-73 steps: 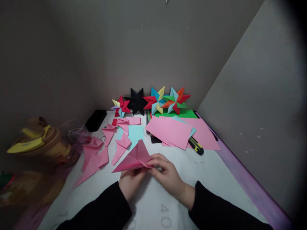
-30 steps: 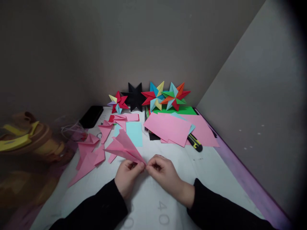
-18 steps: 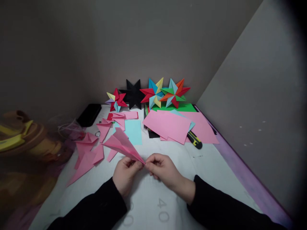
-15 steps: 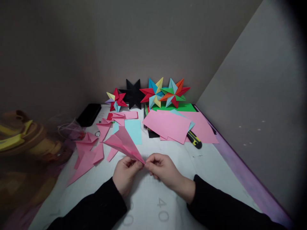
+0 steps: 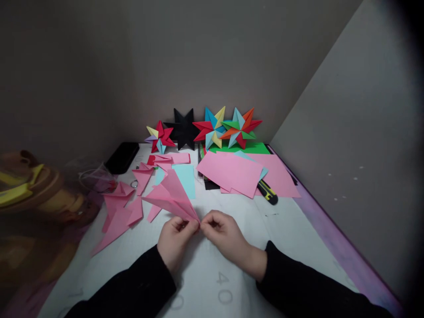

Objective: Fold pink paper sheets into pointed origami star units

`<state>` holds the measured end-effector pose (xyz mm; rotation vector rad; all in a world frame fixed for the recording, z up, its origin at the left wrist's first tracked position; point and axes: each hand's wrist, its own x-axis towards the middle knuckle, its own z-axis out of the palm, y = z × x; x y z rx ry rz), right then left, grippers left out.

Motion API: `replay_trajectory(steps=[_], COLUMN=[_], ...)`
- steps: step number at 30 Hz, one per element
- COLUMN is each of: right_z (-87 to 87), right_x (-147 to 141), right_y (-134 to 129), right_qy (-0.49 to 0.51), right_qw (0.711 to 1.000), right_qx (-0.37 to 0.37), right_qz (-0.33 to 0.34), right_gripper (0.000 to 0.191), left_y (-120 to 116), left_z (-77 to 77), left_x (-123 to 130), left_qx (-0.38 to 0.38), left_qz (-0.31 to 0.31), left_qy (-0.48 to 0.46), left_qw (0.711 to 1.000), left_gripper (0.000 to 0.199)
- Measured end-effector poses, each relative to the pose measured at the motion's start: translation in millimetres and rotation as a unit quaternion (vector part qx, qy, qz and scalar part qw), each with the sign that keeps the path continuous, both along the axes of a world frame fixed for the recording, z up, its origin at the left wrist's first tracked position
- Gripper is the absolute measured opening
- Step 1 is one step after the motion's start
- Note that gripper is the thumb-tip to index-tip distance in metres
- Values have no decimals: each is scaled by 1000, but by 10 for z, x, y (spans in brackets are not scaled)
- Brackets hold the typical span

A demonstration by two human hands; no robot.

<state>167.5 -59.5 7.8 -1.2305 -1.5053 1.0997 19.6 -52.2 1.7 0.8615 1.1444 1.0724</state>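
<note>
A folded pink paper (image 5: 172, 194) rises to the left from between my hands, its narrow tip pointing toward me. My left hand (image 5: 176, 240) is closed on it near the tip, thumb on top. Thumb and fingers of my right hand (image 5: 225, 233) pinch at the very point of the tip, close beside the left fingertips. Beyond the folded paper lies a light blue sheet (image 5: 185, 179). Several folded pink pieces (image 5: 121, 212) are scattered on the white mat to the left.
Paper stars in black (image 5: 184, 128) and mixed colours (image 5: 214, 128) lean on the back wall. Pink sheets (image 5: 232, 173) lie at the right, partly over a yellow-black cutter (image 5: 269, 192). A black phone (image 5: 122, 157) rests at the back left, and a brown and yellow object (image 5: 36, 190) stands at the left edge.
The folded pink paper has tilted slightly, standing a bit more upright and wider. Both hands stay almost in place at its tip.
</note>
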Motion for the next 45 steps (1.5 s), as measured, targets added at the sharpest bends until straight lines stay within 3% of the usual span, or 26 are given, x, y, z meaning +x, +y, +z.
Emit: replay_trajectory(steps=[7, 13, 20, 22, 28, 34, 38, 45], right_z=[-15, 2, 9, 14, 0, -15, -10, 2], right_x=[-27, -31, -59, -81, -109, -123, -133, -106], right_y=[-13, -25, -24, -38, -106, -49, -51, -80], right_qy=[-38, -24, -53, -61, -50, -1, -38, -32], right_qw=[997, 998, 995, 995, 997, 999, 998, 998], right_qx=[58, 43, 73, 70, 61, 17, 43, 40], right_qz=[-22, -26, -40, -42, -26, -30, -36, -38], right_gripper=[13, 10, 15, 15, 15, 2, 11, 13], left_y=[-21, -17, -27, -4, 182, 124, 17, 50], left_z=[-24, 16, -35, -5, 96, 101, 92, 126], left_x=[32, 45, 50, 53, -7, 7, 58, 45], left_qx=[-9, -29, -9, -16, -20, -41, -42, -38], left_qz=[-12, -43, -43, -32, 78, 26, -50, -9], left_qy=[-32, -106, -78, -94, -139, -171, -154, -157], left_qw=[999, 993, 996, 995, 987, 984, 986, 987], left_gripper=[32, 27, 26, 26, 32, 27, 23, 22])
